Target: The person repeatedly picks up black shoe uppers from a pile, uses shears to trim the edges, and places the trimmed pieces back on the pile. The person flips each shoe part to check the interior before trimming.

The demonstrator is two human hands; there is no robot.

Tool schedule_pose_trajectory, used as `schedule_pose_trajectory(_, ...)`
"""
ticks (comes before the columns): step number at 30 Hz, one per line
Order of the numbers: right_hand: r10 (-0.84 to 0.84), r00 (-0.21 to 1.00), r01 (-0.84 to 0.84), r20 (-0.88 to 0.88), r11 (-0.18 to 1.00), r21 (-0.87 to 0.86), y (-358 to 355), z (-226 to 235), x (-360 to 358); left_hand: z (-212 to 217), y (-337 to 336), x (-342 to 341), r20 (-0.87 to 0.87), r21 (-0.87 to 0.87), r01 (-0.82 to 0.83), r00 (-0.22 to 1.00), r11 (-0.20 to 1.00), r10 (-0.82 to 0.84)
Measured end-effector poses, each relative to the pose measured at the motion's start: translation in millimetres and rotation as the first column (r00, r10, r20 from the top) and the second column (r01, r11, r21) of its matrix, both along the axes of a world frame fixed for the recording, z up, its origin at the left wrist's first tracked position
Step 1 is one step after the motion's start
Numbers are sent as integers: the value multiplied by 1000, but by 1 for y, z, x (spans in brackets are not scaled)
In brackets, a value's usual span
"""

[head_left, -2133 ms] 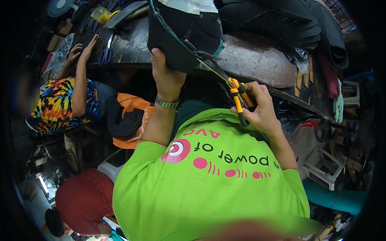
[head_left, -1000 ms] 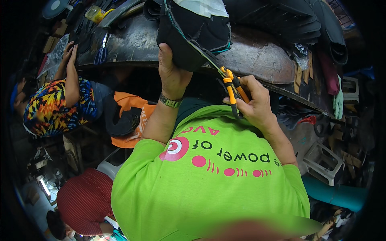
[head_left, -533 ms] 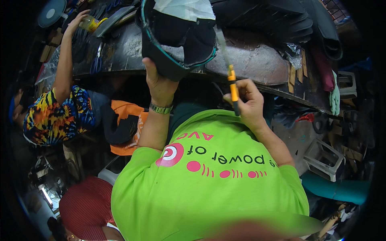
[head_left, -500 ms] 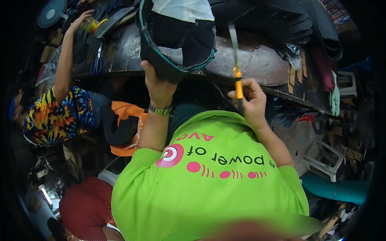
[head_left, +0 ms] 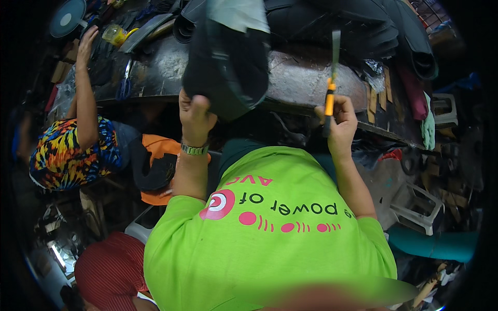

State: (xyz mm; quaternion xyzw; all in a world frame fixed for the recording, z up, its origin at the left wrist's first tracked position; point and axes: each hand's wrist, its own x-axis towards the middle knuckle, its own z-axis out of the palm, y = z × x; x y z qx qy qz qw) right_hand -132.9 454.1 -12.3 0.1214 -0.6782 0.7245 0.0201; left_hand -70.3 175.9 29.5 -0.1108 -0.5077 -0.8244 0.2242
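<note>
My left hand (head_left: 197, 116) has a watch on the wrist. It grips the lower left edge of a black, hollow, sewn fabric piece (head_left: 225, 72) with a whitish panel (head_left: 241, 14) at its far end. The piece is tilted above the table's near edge and blurred by motion; its exact kind is unclear. In my right hand (head_left: 341, 122), to the right of it, is a cutter knife (head_left: 329, 98) with an orange and black handle. Its long metal blade points up and away, apart from the black piece. The fingers are closed around the handle.
The dark table (head_left: 155, 72) bears a smooth grey slab (head_left: 306, 78), blue-handled scissors (head_left: 124, 85), black sheet stacks (head_left: 332, 31) and wooden strips (head_left: 381, 96). A co-worker's arm (head_left: 85, 98) reaches over its left end. A plastic stool (head_left: 417, 207) stands at right.
The black piece has turned, so its outer side shows more and its teal-edged opening less. My left hand has shifted slightly left and down; my right hand moved right with the knife, now more upright.
</note>
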Motion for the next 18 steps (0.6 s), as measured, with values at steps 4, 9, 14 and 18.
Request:
schedule_pose_trajectory(4,-85,995,96,49,952,-291,14,7,-10,14,-8,-14,-186,-982,-186,981,-4,60)
schedule_pose_trajectory(9,-27,999,27,29,1000,6,36,17,-26,2,0,-19,-20,-970,-36,997,-240,-69)
schedule_pose_trajectory(14,1,1000,0,-1,862,507,55,22,-40,-3,3,-17,-99,-989,-106,993,-107,-69)
schedule_pose_trajectory(18,5,993,96,-119,560,823,71,38,-46,-5,5,-18,-170,-983,-173,983,-56,-62)
